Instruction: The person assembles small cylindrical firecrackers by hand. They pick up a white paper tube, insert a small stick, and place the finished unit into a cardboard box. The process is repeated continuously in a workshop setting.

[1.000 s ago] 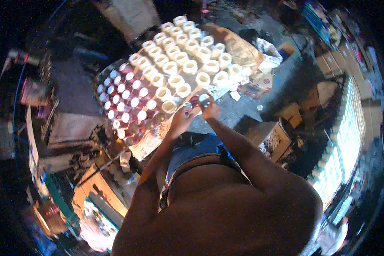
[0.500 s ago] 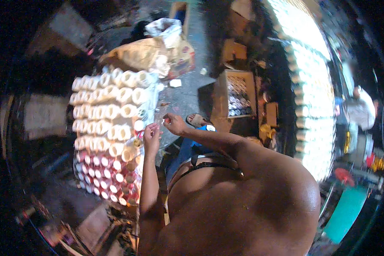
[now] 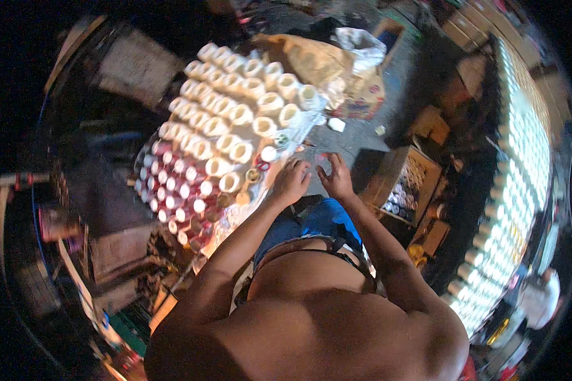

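Note:
My left hand point(image 3: 291, 181) is beside the right edge of a table covered with rows of tubes, its fingers loosely bent and the thumb apart. I see nothing held in it. Just to its right, my right hand point(image 3: 337, 180) is bent inward, its fingers and thumb curled towards each other around a faint pale thing too small and blurred to name. A small gap separates the two hands. Nearest the left hand on the table edge are a white round lid point(image 3: 269, 153) and a small amber jar-like item point(image 3: 253, 175).
Pale hollow tubes point(image 3: 240, 114) and red white-topped ones point(image 3: 179, 166) fill the table. A cardboard box point(image 3: 372, 202) of small cylinders stands to the right. Beyond it runs a bright rack of tubes point(image 3: 511, 190), with another person point(image 3: 540, 298). Brown sacking point(image 3: 299, 56) lies at the far side.
The view has turned, so the table now sits higher and more tilted. My right hand has shifted to the right of the left one, and both forearms now reach forward from below.

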`<state>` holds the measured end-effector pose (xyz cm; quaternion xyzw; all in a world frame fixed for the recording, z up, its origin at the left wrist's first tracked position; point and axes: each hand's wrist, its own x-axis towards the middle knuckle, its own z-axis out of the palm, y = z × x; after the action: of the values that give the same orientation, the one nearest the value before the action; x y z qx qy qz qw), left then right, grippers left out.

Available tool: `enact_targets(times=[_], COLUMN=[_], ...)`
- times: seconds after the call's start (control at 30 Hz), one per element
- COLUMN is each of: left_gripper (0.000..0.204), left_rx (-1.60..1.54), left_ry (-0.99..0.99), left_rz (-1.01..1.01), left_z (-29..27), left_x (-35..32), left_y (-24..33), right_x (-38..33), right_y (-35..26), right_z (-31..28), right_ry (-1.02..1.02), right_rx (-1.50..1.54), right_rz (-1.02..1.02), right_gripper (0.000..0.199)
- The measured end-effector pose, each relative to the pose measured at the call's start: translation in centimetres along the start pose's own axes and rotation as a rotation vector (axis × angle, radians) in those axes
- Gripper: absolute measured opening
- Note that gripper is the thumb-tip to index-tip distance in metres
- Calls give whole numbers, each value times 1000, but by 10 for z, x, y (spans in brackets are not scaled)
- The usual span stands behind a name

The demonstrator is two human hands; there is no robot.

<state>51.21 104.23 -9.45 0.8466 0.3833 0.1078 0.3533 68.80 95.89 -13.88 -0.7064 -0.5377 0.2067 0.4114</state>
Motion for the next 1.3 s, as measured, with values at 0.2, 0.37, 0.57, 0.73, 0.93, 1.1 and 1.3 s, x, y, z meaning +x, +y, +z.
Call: enact_targets(times=[0.2, 0.37, 0.57, 0.73, 0.93, 1.1, 1.3], left_gripper=[44, 62, 76, 70, 52, 52, 57], left_rx=[378, 471, 628, 616, 723, 797, 753], left_ry=[456, 504, 453, 422, 361, 295, 335], left_rz=[-177, -314, -253, -248, -274, -298, -347], left_z=[-31, 4, 22, 8, 14, 20, 28], left_x=[-91, -134, -99, -71, -66, -79, -95], left_y=[-53, -105, -125, -119, -131, -139, -153], right_x=[81, 109, 127, 132, 146, 149, 122], right_y=[-40, -39, -34, -25, -6, -12, -37], right_z=[47, 99, 122, 128, 136, 107, 66], right_ry=[-381, -410, -638, -596, -343, -384, -261], right_rx=[-322, -524, -610, -569, -445, -310, -122], right_rz=[-556, -803, -705, -788, -975, -811, -621], right_gripper=[62, 72, 70, 63, 64, 66, 59])
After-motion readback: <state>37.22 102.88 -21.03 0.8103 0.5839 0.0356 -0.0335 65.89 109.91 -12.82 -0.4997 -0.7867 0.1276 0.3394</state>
